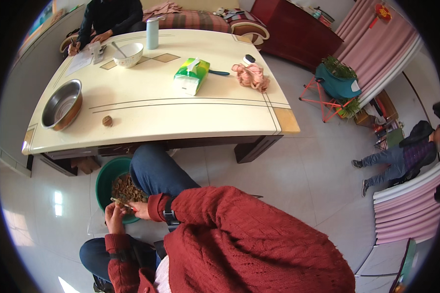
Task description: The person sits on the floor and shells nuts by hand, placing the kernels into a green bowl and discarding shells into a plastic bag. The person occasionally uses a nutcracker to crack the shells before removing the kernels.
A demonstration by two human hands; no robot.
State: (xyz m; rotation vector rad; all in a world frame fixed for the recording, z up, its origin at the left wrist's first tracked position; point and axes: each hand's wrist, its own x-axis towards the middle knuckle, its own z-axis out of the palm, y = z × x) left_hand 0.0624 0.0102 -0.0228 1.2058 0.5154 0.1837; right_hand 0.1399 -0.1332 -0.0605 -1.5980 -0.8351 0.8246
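Observation:
My right hand (140,210) grips a red-handled metal tool (121,203), which looks like pliers, above a green plastic basin (102,179). Close beside the tool's metal end, my left hand (114,218) pinches a small brown piece, largely hidden by the fingers. Broken walnut shells (126,186) lie in the basin, which stands on the floor partly behind my knee. On the table's near part sit one whole walnut (107,121) and a stainless steel bowl (80,106).
The cream table (190,121) also holds a tissue pack (193,75), a patterned bowl (129,60) with a spoon, a light blue bottle (152,34) and a pink cloth (251,76). Across it a person (110,16) holds a pen over paper. Another person (399,157) stands at right.

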